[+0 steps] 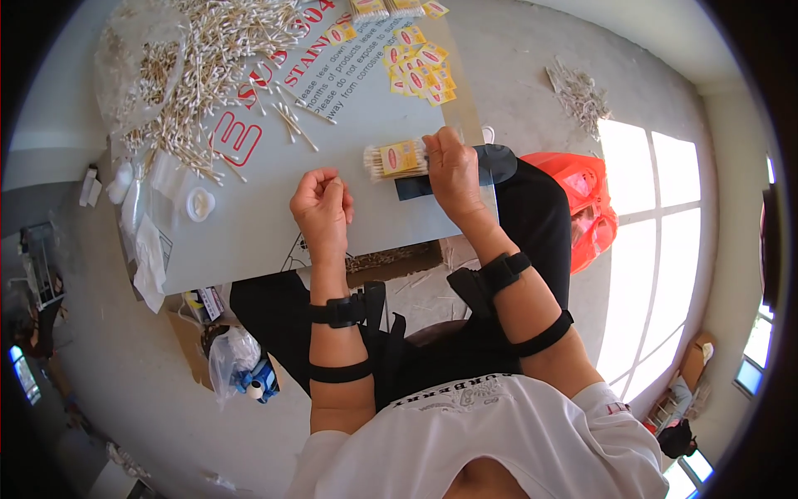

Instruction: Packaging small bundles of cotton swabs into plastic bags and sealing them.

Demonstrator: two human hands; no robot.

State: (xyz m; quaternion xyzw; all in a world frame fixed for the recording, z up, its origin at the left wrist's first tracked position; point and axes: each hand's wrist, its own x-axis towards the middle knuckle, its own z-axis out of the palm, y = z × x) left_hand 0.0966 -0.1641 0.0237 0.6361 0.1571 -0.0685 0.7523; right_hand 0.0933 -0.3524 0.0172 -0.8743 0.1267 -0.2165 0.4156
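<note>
A clear pack of cotton swabs (396, 158) with a yellow label lies toward the right side of the grey table (274, 216). My right hand (454, 173) is closed at the pack's right end, fingers pinching its edge. To the left of the pack, my left hand (322, 206) hovers over the table with its fingers curled and the thumb against them. Whatever it may hold is hidden. A dark flat strip (413, 188) shows beneath my right hand, partly covered by it. Several loose cotton swabs (289, 122) lie scattered beyond my left hand.
A big heap of loose swabs (208, 62) spills from a clear bag at the far left. Yellow labels (420, 66) are spread near the far right, beside finished packs (370, 8). A small white tub (199, 204) stands left. A red plastic bag (586, 200) sits beside my leg.
</note>
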